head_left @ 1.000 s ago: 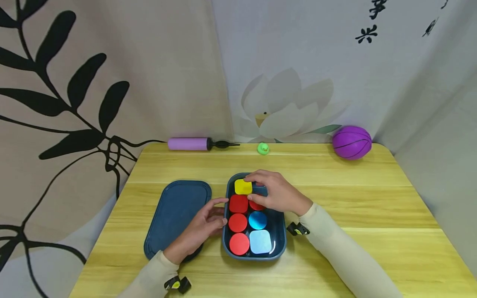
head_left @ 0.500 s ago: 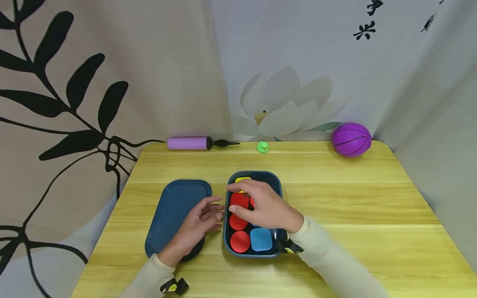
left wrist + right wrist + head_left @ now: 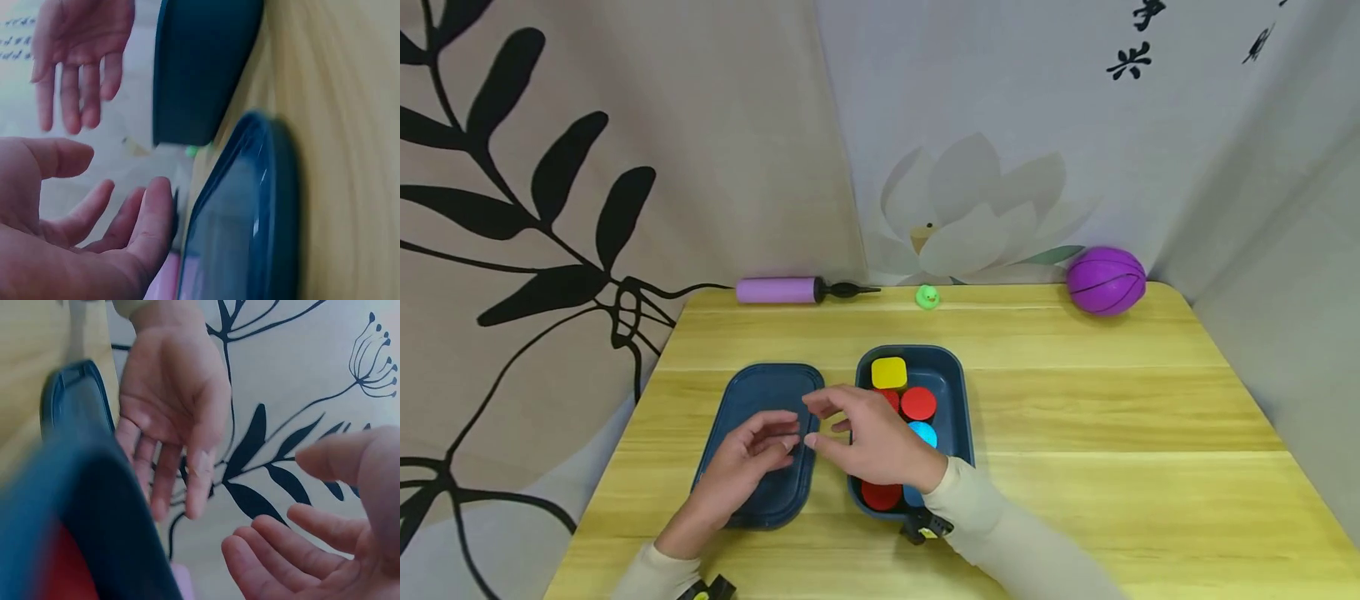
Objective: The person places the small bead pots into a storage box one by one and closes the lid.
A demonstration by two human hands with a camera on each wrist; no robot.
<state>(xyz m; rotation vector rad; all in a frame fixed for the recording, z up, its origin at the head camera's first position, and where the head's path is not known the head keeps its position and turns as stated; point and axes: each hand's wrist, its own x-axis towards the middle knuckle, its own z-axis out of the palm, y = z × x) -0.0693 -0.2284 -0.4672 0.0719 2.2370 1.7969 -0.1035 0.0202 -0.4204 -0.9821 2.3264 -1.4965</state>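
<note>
My left hand (image 3: 748,458) hovers over the dark blue lid (image 3: 790,496), its fingers relaxed and holding nothing. My right hand (image 3: 872,437) reaches across the dark blue box (image 3: 958,400), fingers loosely bent toward the left hand, with nothing between them. Inside the box stand a yellow block (image 3: 889,372), several red blocks such as a round one (image 3: 918,404), and a round blue block (image 3: 925,432). The right hand and forearm cover part of the blocks. In the left wrist view the lid (image 3: 284,206) lies on the table below the hand.
Along the table's back edge lie a purple hand pump (image 3: 778,290), a small green duck (image 3: 927,297) and a purple ball (image 3: 1107,282). A printed curtain (image 3: 737,150) hangs behind the wooden table (image 3: 1090,400).
My right hand has let go of the yellow block, which stays in the box, and has moved left toward the lid. My left hand has drawn back from the box's side, to the left.
</note>
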